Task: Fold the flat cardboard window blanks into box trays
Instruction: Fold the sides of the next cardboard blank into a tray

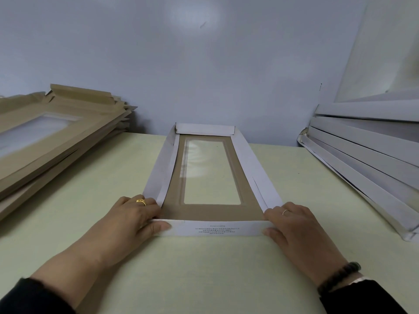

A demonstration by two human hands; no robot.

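Cardboard window blank [210,214] mid-fold, sitting in the middle of the pale green table [204,268]

Left hand [133,219] and right hand [292,225] each pinch a near corner, thumbs on the printed white front flap [215,228]. Side and far flaps are already up. Flat brown blanks [52,137] stacked far left, finished white trays [367,155] leaning on the right.

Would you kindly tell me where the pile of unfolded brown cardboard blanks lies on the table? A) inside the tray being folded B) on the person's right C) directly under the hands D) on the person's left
D: the stack of flat brown blanks lies at the table's left edge.
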